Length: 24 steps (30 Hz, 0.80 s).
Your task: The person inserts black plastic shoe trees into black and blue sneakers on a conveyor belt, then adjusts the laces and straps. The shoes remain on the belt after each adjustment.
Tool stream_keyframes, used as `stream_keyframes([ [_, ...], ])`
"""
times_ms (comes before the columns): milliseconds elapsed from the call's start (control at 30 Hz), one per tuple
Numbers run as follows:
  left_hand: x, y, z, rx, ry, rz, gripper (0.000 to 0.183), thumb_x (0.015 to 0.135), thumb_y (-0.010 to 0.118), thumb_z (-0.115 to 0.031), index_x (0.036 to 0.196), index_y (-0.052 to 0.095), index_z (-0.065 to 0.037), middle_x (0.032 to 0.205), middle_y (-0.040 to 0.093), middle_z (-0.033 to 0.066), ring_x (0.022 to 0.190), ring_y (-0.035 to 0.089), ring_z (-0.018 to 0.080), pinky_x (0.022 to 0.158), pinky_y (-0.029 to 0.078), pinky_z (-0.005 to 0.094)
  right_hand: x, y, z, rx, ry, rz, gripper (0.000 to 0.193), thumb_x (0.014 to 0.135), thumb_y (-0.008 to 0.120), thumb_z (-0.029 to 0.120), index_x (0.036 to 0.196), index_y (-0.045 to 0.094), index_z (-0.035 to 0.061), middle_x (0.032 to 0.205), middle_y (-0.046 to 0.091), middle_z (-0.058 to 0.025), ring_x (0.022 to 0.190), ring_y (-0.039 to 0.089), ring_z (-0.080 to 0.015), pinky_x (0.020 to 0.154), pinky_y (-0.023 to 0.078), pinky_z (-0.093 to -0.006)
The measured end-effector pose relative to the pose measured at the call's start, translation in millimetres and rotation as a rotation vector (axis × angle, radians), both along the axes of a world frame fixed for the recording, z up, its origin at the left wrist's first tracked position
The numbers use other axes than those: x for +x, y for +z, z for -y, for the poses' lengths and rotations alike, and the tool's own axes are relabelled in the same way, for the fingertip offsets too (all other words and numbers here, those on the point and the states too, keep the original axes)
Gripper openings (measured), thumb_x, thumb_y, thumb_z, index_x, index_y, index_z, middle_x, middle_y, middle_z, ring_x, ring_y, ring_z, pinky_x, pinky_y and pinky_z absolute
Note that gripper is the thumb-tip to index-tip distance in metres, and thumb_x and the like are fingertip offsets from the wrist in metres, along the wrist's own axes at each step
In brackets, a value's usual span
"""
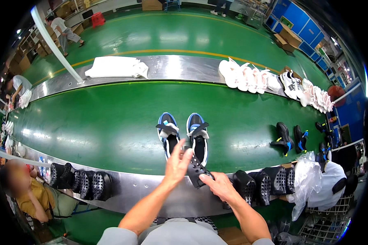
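Observation:
My right hand (221, 187) grips the lower end of a black shoe form with holes (197, 170), its thumb on the holed face. My left hand (178, 163) is beside the form's upper end, fingers stretched and apart; whether it touches the form I cannot tell. Just beyond both hands, a pair of blue, white and black shoes stands on the green belt, toes pointing away. The left shoe (166, 124) and the right shoe (198, 126) have their black straps undone. My hands partly cover the heel of the left shoe.
Black holed forms (101, 185) line the steel edge (151, 192) at left, and more forms (270, 183) at right beside clear plastic bags (306, 175). Black-blue shoes (283, 136) stand on the belt (110, 122). White shoes (245, 77) sit on the far ledge. A seated person (37, 198) is at left.

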<state>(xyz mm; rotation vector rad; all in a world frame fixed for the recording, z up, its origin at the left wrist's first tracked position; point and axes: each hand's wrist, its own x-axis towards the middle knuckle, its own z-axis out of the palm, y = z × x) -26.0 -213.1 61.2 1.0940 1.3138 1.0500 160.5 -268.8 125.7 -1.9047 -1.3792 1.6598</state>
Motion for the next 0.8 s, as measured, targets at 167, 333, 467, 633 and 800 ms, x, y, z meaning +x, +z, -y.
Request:
stream_keyframes([
  [167,-68,-38,-55,0.094,0.078,-0.740,0.066,0.086,0.076,-0.031,0.137,0.052,0.004,0.133,0.057,0.0268,0.126,0.054,0.0417,0.103,0.046,0.0482,-43,-29,-49,0.121,0.273,0.387,0.058,0.092,0.067,0.052,0.086,0.073,-0.0051,0.078,0.071,-0.0214,0.077,0.070,-0.0359,0.071,0.054,-0.0440],
  [333,-68,-77,-107,0.301,-0.142,-0.438,0.057,0.085,0.074,-0.014,0.137,0.054,-0.005,0.123,0.064,0.0236,0.114,0.062,0.0424,0.100,0.050,0.0458,-98,-54,-82,0.457,0.357,0.797,0.040,0.094,0.066,0.040,0.087,0.074,0.0009,0.084,0.074,-0.0191,0.081,0.075,-0.0357,0.072,0.059,-0.0460],
  [467,-59,-73,-110,0.314,-0.271,-0.468,0.027,0.088,0.069,-0.007,0.115,0.066,-0.006,0.104,0.071,0.0214,0.098,0.068,0.0415,0.085,0.054,0.0449,-125,-156,-105,0.589,0.145,0.930,0.029,0.085,0.071,0.027,0.089,0.068,-0.0017,0.081,0.072,-0.0223,0.078,0.074,-0.0389,0.070,0.060,-0.0480],
  [633,-80,-80,-109,0.166,-0.235,-0.362,0.017,0.089,0.070,-0.008,0.105,0.070,-0.005,0.089,0.072,0.0184,0.083,0.070,0.0334,0.077,0.054,0.0381,-150,-149,-95,0.495,0.089,0.807,0.028,0.087,0.068,0.015,0.102,0.061,-0.0069,0.088,0.071,-0.0237,0.082,0.074,-0.0395,0.072,0.060,-0.0480],
  [800,-81,-82,-104,0.137,-0.234,-0.307,0.022,0.088,0.068,-0.006,0.110,0.071,-0.003,0.093,0.072,0.0226,0.087,0.071,0.0374,0.079,0.055,0.0410,-145,-189,-133,0.549,0.269,0.825,0.016,0.091,0.059,0.011,0.102,0.067,0.0013,0.099,0.071,-0.0197,0.088,0.074,-0.0353,0.073,0.061,-0.0438],
])
